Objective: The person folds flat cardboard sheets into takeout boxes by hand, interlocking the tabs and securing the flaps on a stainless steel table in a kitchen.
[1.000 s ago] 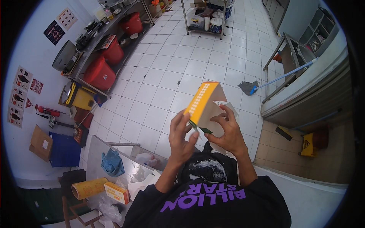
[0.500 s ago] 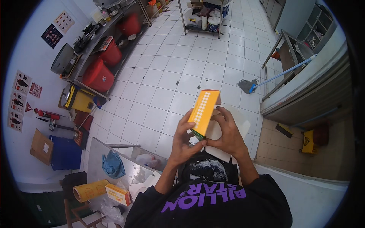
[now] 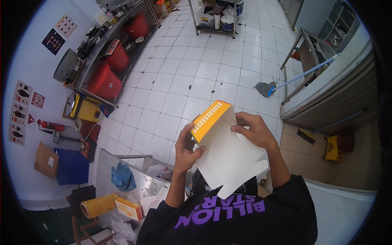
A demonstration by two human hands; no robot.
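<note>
A partly unfolded cardboard box (image 3: 228,151) hangs in front of my body between both hands. Its outside is yellow-orange with a row of white shapes, and its plain white inside faces up, with flaps spread toward me. My left hand (image 3: 188,149) grips the yellow left side, thumb on the edge. On the right, my right hand (image 3: 255,128) pinches the upper edge of the white panel, thumb on top. Some fingertips are hidden behind the card.
On the steel table (image 3: 151,185) at lower left are a blue cloth (image 3: 122,177), a wide yellow roll (image 3: 98,205), a small yellow-and-white box (image 3: 129,209) and clear plastic. A mop (image 3: 266,89) lies on the tiled floor, right. Red bins (image 3: 105,83) stand under the left counter.
The box has opened out and tilted, so its white inside now shows instead of mostly the yellow face. My right hand has moved up and away from my left, along the card's edge.
</note>
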